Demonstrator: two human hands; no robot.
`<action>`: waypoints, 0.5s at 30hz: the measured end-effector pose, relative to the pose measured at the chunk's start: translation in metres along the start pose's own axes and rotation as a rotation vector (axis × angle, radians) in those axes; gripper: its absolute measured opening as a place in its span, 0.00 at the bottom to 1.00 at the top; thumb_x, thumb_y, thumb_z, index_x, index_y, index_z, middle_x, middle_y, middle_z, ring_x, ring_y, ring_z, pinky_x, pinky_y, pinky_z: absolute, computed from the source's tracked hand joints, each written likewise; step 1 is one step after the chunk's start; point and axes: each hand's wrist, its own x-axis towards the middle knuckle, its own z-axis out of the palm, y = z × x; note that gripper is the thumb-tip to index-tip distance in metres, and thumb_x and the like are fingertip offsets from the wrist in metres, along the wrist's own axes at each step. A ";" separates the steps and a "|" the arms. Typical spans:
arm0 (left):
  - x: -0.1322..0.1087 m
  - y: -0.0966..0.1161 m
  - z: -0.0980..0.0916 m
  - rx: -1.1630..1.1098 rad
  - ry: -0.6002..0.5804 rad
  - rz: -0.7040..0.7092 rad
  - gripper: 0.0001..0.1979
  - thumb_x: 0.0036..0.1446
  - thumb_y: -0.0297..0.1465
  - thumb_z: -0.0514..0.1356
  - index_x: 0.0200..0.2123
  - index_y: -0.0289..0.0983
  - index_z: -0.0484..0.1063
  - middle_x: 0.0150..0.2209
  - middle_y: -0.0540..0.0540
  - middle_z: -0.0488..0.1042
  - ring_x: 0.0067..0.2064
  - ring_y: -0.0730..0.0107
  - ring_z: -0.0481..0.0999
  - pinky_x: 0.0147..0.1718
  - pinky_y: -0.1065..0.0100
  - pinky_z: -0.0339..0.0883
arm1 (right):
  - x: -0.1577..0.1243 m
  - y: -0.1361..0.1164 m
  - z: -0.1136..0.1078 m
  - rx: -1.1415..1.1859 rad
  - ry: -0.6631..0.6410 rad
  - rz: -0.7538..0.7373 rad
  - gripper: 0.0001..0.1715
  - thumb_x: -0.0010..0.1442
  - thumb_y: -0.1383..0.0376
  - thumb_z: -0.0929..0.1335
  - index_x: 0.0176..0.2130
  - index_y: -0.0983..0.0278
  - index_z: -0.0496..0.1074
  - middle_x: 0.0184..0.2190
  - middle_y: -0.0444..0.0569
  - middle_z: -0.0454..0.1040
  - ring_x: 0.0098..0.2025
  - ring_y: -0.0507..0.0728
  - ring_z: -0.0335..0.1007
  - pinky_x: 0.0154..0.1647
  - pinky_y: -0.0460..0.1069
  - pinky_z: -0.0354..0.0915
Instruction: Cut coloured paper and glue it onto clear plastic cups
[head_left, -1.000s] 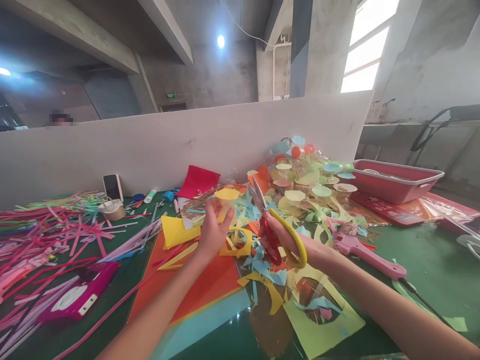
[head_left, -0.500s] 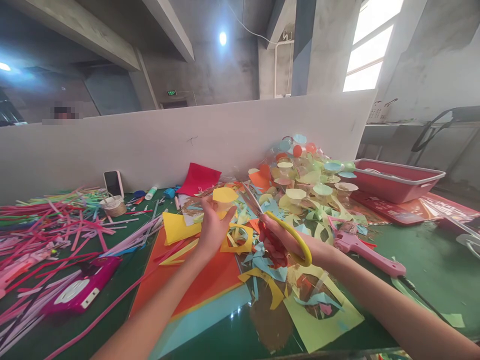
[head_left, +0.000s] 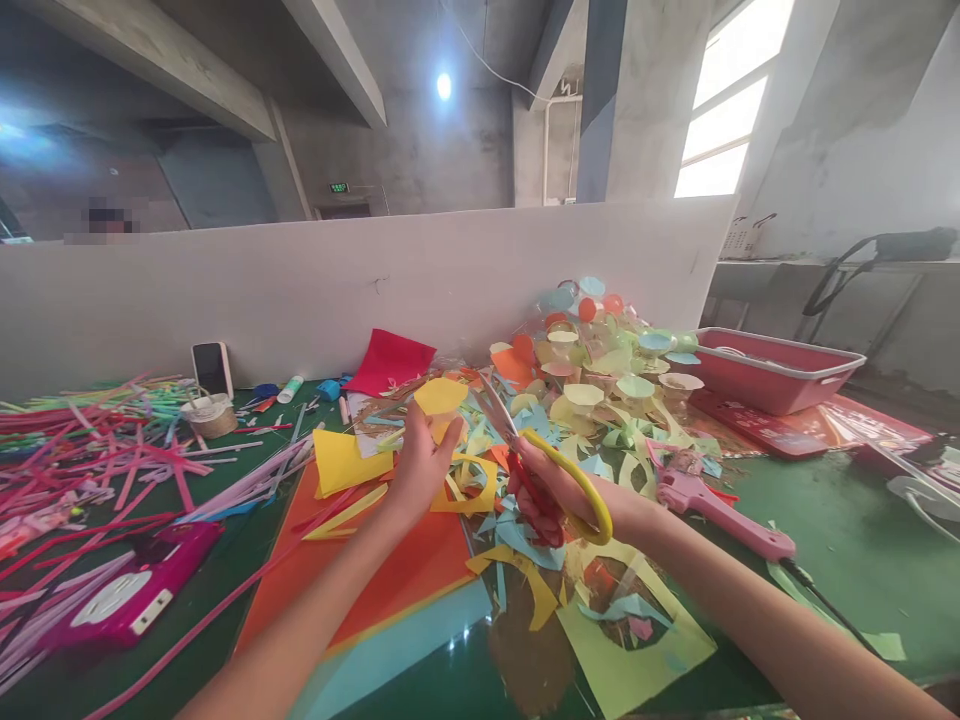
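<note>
My left hand (head_left: 422, 465) pinches a rounded piece of yellow paper (head_left: 440, 396) upright between thumb and fingers. My right hand (head_left: 553, 490) grips scissors (head_left: 525, 470) with yellow and red handles, their open steel blades pointing up and left beside that paper. Underneath lie a yellow paper sheet (head_left: 345, 462), an orange sheet (head_left: 390, 565), and a pale green sheet with a round hole (head_left: 622, 640). Many coloured paper scraps (head_left: 525, 530) are strewn below both hands.
A heap of coloured paper cups and discs (head_left: 607, 350) rises behind the scraps. A pink glue gun (head_left: 712, 518) lies to the right, and a pink basin (head_left: 776, 375) stands beyond it. Pink strips (head_left: 90, 450), a magenta power strip (head_left: 131, 600) and a phone (head_left: 212, 370) are on the left, with a white partition behind.
The scissor blades have tilted further left toward the yellow paper, and the view has shifted slightly. Both hands keep their hold.
</note>
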 end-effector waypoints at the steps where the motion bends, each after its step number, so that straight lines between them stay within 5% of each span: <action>1: 0.001 -0.002 0.000 -0.011 -0.007 -0.004 0.19 0.59 0.41 0.60 0.50 0.41 0.60 0.52 0.39 0.72 0.56 0.59 0.73 0.55 0.55 0.65 | -0.001 -0.001 0.000 -0.015 0.003 -0.005 0.38 0.60 0.32 0.54 0.24 0.61 0.59 0.16 0.40 0.59 0.18 0.50 0.56 0.21 0.46 0.59; 15: -0.002 -0.019 0.001 0.214 0.030 0.151 0.23 0.57 0.38 0.63 0.52 0.41 0.59 0.48 0.41 0.68 0.53 0.57 0.71 0.51 0.54 0.67 | 0.001 0.007 -0.001 -0.086 0.015 0.005 0.40 0.60 0.32 0.54 0.22 0.62 0.59 0.15 0.41 0.59 0.17 0.49 0.57 0.20 0.45 0.59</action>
